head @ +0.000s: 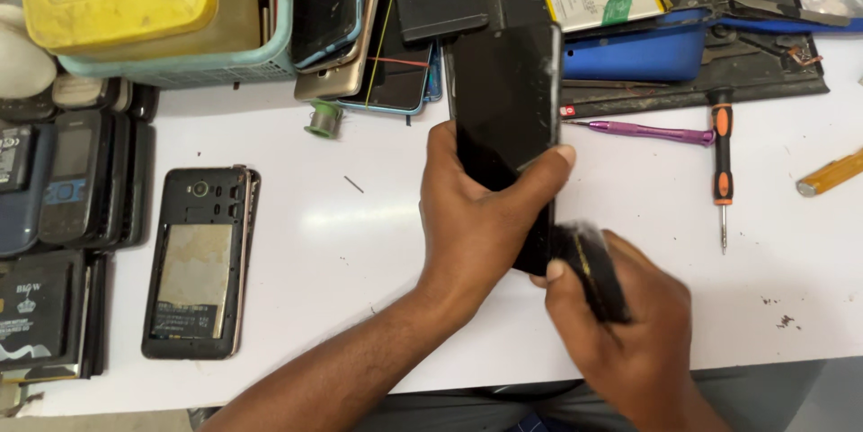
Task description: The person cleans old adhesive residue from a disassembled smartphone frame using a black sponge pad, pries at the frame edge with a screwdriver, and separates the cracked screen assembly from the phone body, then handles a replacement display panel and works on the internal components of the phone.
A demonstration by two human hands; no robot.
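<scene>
Left hand (476, 216) grips the black phone (506, 117) upright over the white worktop (360, 243); right hand (620, 324) fingers clamp a dark brush (593, 266) at its lower edge, cleaning seemingly midway

light: bright, even overhead | glare: white table (360, 216) sheen | blur: right hand (629, 324) motion-smeared | shadows: soft

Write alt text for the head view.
Left hand grips a black phone upright over a white table, while the right hand holds a dark brush at its lower edge. An opened phone lies left, screwdrivers right.
</scene>
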